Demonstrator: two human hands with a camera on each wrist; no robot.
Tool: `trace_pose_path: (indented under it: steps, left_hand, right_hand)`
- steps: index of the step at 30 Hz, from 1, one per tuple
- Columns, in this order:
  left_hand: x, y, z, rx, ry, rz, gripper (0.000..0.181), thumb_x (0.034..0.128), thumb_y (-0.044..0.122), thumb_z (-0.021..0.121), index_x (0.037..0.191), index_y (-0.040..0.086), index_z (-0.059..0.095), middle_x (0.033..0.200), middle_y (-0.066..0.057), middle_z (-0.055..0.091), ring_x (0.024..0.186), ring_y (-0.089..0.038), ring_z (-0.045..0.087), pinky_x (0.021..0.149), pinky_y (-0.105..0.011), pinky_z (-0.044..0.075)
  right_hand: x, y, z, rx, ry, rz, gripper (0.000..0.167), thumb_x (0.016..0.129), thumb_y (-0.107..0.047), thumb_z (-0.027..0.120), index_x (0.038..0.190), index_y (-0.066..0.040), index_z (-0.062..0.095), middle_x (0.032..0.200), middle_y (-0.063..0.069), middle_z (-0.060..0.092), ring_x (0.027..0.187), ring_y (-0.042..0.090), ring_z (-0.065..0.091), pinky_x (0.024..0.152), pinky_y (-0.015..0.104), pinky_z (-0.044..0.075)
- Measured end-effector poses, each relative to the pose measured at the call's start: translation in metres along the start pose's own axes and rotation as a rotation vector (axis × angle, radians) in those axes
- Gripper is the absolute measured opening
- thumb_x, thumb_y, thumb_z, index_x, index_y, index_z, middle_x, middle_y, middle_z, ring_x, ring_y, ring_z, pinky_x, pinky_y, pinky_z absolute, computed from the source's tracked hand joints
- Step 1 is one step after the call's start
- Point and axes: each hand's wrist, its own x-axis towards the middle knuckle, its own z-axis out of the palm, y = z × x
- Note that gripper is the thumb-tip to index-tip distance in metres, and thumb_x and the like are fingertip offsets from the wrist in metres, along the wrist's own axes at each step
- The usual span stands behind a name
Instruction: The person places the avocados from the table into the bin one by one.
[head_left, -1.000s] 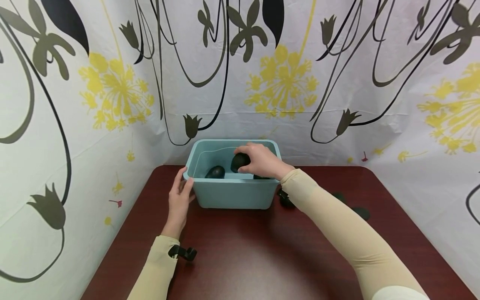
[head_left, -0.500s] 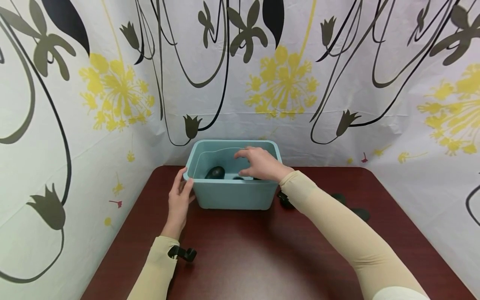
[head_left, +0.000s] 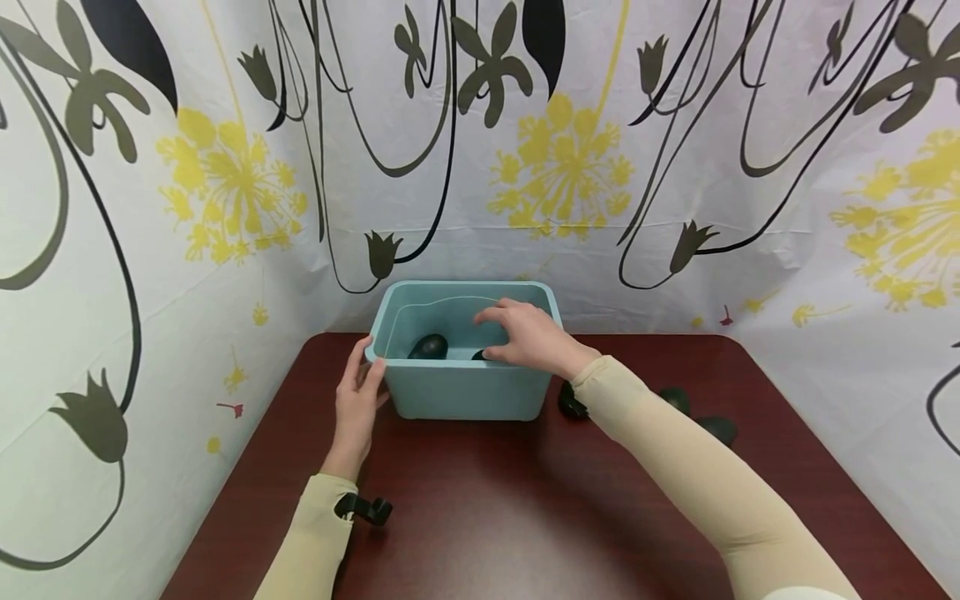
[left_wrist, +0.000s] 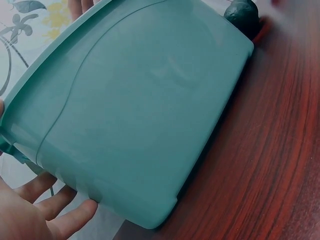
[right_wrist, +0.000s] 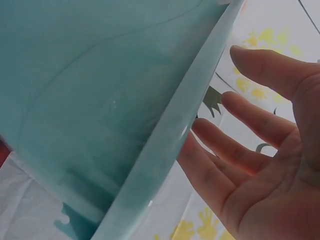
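Observation:
A light blue plastic bin stands at the table's far side. My left hand grips its front left corner, thumb and fingers on either side of it; in the left wrist view those fingers touch the wall. Over the bin's right part hovers my right hand, fingers spread and holding nothing, as the right wrist view also shows beside the rim. Inside the bin lies a dark avocado at the left. Another avocado peeks out by the right thumb, mostly hidden behind the front wall.
To the right of the bin, dark avocados lie on the red-brown table: one close to the bin, two farther right, partly behind the right sleeve. A patterned cloth hangs behind the table.
The right hand held an avocado inside the bin, then let it go. It has since shifted slightly right with its fingers apart. The left hand keeps its place on the bin.

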Motion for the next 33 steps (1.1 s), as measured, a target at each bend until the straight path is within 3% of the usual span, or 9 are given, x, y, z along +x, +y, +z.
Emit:
trace_pose_path:
  steps: [12,23,26,30,33]
  left_hand:
    - [0.014,-0.029,-0.005,0.005,0.025,0.035,0.057,0.0969,0.053,0.061,0.149,0.045,0.041,0.148,-0.005,0.046,0.131,-0.026,0.048,0.098,-0.063,0.044]
    - [0.014,-0.032,-0.004,0.006,0.013,0.055,0.056,0.0971,0.053,0.060,0.149,0.046,0.041,0.147,-0.010,0.047,0.129,-0.028,0.051,0.097,-0.063,0.044]
    - [0.013,-0.031,-0.005,0.009,0.013,0.056,0.055,0.0979,0.052,0.060,0.149,0.046,0.041,0.147,-0.010,0.047,0.130,-0.028,0.050,0.097,-0.063,0.044]
    - [0.012,-0.030,-0.005,0.009,0.012,0.052,0.055,0.0982,0.052,0.059,0.150,0.046,0.041,0.149,-0.009,0.045,0.131,-0.028,0.049,0.098,-0.063,0.043]
    - [0.012,-0.029,-0.004,0.000,0.007,0.045,0.056,0.0985,0.050,0.060,0.150,0.045,0.040,0.150,-0.009,0.044,0.132,-0.028,0.048,0.099,-0.063,0.042]
  right_hand:
    - [-0.031,-0.002,-0.011,0.012,0.120,-0.047,0.040,0.092,-0.032,0.076,0.130,-0.027,0.064,0.128,-0.005,0.056,0.092,0.010,0.059,0.073,0.033,0.051]
    - [-0.065,0.010,-0.023,0.022,0.214,-0.021,0.044,0.093,-0.030,0.075,0.134,-0.029,0.061,0.130,-0.005,0.055,0.099,0.012,0.059,0.079,0.038,0.050]
    - [-0.074,0.016,-0.025,0.017,0.257,-0.018,0.046,0.092,-0.030,0.076,0.135,-0.027,0.061,0.130,-0.003,0.056,0.089,0.012,0.060,0.076,0.038,0.050]
    - [-0.085,0.024,-0.027,0.001,0.306,0.005,0.048,0.091,-0.030,0.077,0.136,-0.026,0.060,0.130,-0.001,0.057,0.090,0.013,0.062,0.077,0.039,0.052]
    - [-0.092,0.032,-0.026,-0.002,0.332,0.037,0.049,0.091,-0.030,0.077,0.137,-0.025,0.059,0.131,-0.001,0.057,0.105,0.016,0.063,0.083,0.042,0.052]
